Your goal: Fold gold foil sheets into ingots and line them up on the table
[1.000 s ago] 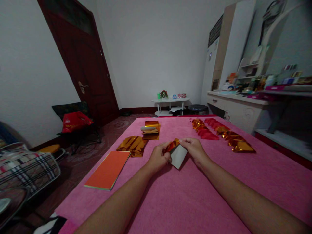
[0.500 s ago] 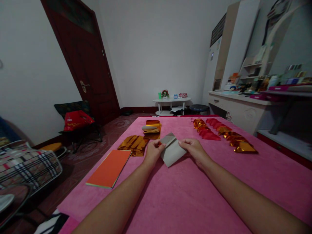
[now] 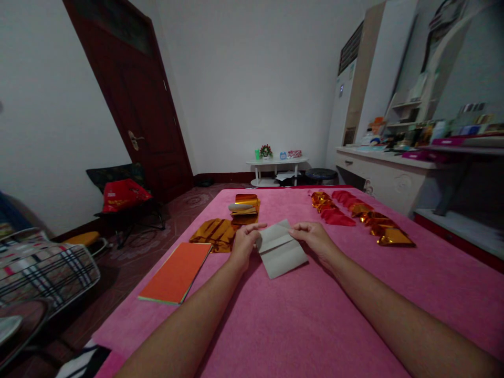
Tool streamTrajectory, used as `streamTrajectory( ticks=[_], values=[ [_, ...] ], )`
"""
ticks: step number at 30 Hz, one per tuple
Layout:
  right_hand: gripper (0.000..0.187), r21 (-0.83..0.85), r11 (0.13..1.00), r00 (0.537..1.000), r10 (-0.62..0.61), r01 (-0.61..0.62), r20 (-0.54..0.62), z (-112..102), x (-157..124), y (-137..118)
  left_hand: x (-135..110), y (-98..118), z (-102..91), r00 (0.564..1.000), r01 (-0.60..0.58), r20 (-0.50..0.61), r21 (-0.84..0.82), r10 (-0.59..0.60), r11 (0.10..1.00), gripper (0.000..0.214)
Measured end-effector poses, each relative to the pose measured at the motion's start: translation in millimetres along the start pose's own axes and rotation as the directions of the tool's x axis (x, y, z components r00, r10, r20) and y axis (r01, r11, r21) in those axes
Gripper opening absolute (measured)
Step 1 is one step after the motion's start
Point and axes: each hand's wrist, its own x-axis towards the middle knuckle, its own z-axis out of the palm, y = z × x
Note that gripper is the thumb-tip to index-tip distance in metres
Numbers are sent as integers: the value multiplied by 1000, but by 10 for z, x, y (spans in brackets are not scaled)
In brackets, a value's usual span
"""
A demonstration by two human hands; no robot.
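A pale grey folded paper [image 3: 283, 257] is held up between my two hands, with a crease or flap edge running across it. My left hand [image 3: 244, 244] pinches its left edge, the index finger stretched along the top. At the upper right edge my right hand [image 3: 313, 236] grips it between thumb and fingers. Left of my left hand lies crinkled gold foil [image 3: 212, 234], and behind it a stack of gold foil sheets [image 3: 244, 205] has a grey oval object [image 3: 239, 207] on it. A pile of orange paper [image 3: 177, 273] rests nearer to me.
The table has a pink cloth [image 3: 307, 325]. Twisted gold and red foil pieces [image 3: 384, 228] lie in rows at the right. Beyond the table stand a low white table [image 3: 275, 163], a dresser [image 3: 386, 168] and a chair with a red bag [image 3: 124, 195].
The grey paper has turned and spread wider, so its crease now runs across the middle. My left index finger has straightened; both hands remain at its edges.
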Motion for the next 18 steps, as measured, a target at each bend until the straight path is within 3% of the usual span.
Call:
streamTrajectory(
  ticks=[4, 7, 8, 10, 12, 14, 18],
  values=[
    [23, -31, 1000, 997, -7, 4, -75, -18, 26, 73, 54, -57, -51, 999, -5, -36, -26, 4, 1000, 39],
    [22, -30, 999, 988, 15, -20, -157, -24, 47, 151, 69, -60, -83, 982, -165, -61, 208, 181, 964, 34],
    [21, -29, 999, 984, 24, -29, -178, -25, 52, 173, 65, -47, -92, 955, -265, -42, 329, 294, 906, 31],
    [20, -30, 998, 978, 40, -47, -205, -26, 55, 209, 43, -7, -102, 856, -471, 78, 523, 511, 710, 26],
    [19, -40, 998, 974, 47, -57, -223, -25, 51, 235, 8, 33, -97, 762, -612, 256, 586, 595, 531, 26],
    [17, -68, 996, 972, 40, -57, -230, -24, 48, 261, -27, 48, -81, 718, -687, 424, 559, 552, 465, 32],
    [11, -188, 982, 979, -17, -22, -203, -57, 90, 311, -55, -14, -57, 705, -690, 634, 507, 319, 517, 43]
  ],
)
